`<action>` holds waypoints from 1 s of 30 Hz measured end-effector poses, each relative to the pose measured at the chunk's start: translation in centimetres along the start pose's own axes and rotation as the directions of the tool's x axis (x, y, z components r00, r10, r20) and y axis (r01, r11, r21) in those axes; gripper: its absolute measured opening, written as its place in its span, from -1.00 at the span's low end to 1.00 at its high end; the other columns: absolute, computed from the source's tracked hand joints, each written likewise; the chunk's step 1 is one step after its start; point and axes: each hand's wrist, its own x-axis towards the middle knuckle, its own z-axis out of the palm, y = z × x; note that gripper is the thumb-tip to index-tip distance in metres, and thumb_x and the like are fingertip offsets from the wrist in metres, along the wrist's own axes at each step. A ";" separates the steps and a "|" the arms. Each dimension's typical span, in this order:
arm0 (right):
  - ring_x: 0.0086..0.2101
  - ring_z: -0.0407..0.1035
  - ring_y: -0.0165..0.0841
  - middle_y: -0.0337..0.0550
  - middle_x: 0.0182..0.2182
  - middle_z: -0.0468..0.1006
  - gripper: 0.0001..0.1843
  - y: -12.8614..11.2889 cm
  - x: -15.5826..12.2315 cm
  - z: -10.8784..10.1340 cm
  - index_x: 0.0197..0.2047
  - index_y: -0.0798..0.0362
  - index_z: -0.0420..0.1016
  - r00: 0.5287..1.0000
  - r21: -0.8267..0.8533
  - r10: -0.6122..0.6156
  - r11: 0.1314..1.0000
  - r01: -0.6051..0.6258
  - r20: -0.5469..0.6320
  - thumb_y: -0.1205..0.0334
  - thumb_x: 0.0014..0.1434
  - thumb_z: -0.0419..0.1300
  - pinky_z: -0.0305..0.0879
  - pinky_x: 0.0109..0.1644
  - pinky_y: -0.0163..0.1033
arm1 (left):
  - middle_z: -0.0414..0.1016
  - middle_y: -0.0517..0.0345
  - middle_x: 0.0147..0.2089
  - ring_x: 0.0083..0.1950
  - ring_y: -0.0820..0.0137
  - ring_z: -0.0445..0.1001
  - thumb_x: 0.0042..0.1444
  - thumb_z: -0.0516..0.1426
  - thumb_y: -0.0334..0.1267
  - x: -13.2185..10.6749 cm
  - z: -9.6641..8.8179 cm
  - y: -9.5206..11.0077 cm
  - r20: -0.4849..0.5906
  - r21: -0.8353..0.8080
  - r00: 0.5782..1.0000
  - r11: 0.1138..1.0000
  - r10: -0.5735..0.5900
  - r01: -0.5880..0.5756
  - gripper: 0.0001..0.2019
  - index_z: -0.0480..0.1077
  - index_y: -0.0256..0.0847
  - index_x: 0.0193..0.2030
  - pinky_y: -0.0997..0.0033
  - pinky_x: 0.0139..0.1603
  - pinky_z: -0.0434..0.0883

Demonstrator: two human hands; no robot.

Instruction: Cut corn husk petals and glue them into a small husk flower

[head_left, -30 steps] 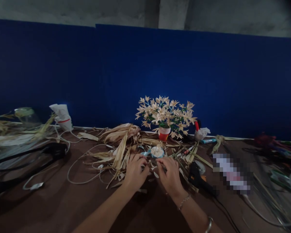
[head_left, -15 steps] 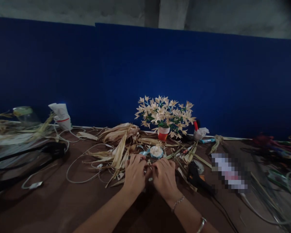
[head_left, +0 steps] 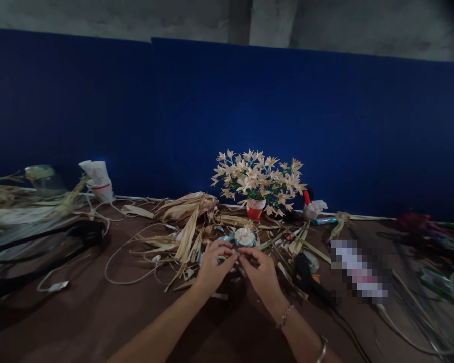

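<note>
My left hand (head_left: 213, 268) and my right hand (head_left: 262, 276) meet fingertip to fingertip over the middle of the table. Thumb and fingers of each are pinched together. Whatever lies between them is too small and dark to make out. Just beyond the fingertips sits a blue roll (head_left: 244, 236) with pale husk pieces in its middle. Dried corn husks (head_left: 185, 237) spread to the left of my left hand. Behind the roll stands a red cup (head_left: 255, 208) bearing a bunch of pale husk flowers (head_left: 251, 174) with green leaves.
A black glue gun (head_left: 306, 280) lies right of my right hand, its cord running toward me. Further right is a blurred-out power strip (head_left: 359, 272). White cable (head_left: 109, 269), a wrapped white bundle (head_left: 100, 184) and a glass jar (head_left: 43, 180) are at left. A blue panel (head_left: 174, 116) closes the back.
Both hands have turned so that the thumbs now show, with the fingertips meeting in front of the blue roll. The things on the table stay put.
</note>
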 end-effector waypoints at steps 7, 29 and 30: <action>-0.35 0.40 -0.30 -0.10 -0.40 0.54 -0.80 1.5 1.6 -5.4 -0.36 0.05 0.51 0.992 -0.598 -0.104 0.792 0.123 0.066 0.36 0.03 0.05 0.25 -0.24 -0.25 | 0.44 0.07 -0.27 -0.17 0.32 0.39 -0.07 0.12 -0.22 0.7 -1.1 0.0 -0.023 -0.130 0.989 0.981 -0.147 0.143 -0.83 0.39 -0.22 -0.58 0.31 -0.09 0.29; -0.28 0.40 -0.26 -0.11 -0.31 0.53 -0.63 0.2 1.0 -5.5 -0.22 0.05 0.48 0.963 -0.320 0.086 0.948 0.000 0.254 0.46 -0.15 0.09 0.28 -0.19 -0.20 | 0.40 0.24 -0.51 -0.47 0.50 0.32 -0.18 0.19 -0.10 0.9 -2.0 0.3 -0.011 -0.456 0.924 0.824 -0.383 0.336 -0.77 0.39 -0.24 -0.50 0.55 -0.44 0.23; -0.28 0.40 -0.27 -0.12 -0.32 0.53 -0.63 0.0 1.1 -5.4 -0.17 0.06 0.46 0.957 -0.171 0.131 0.981 -0.088 0.260 0.41 -0.13 0.13 0.30 -0.20 -0.21 | 0.41 0.24 -0.50 -0.44 0.49 0.33 -0.17 0.19 -0.11 0.9 -2.0 0.4 -0.014 -0.471 0.925 0.819 -0.380 0.330 -0.78 0.38 -0.24 -0.51 0.55 -0.41 0.24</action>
